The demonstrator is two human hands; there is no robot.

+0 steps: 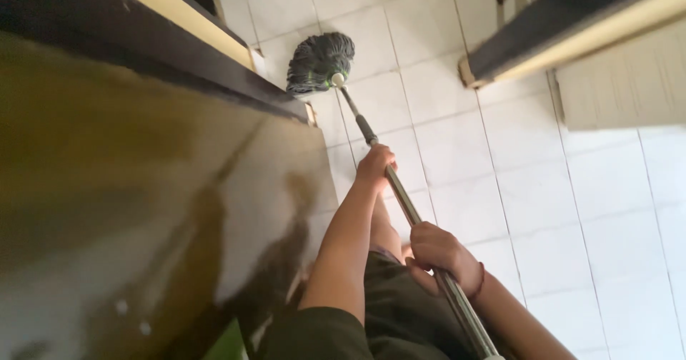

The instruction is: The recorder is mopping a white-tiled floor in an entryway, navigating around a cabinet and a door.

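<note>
- The left hand is wrapped around the mop handle partway down its length, fingers closed on the metal pole, arm stretched forward.
- The right hand grips the same handle higher up, nearer the body, fist clenched around it; a thin dark red band sits on that wrist.
- The mop handle runs slanting from the lower right of the view up toward the top centre, with a dark sleeve section just beyond the left hand.
- The mop head, a bundle of grey strands with a green and white fitting where the pole joins it, rests on the floor of pale square tiles.
- The mop head lies just beside the dark base edge of a large piece of furniture with a glossy brown and pale surface that fills the left side.
- Another dark-edged, pale-sided unit stands at the upper right, well apart from the mop head.
- The person wears dark green clothing.
</note>
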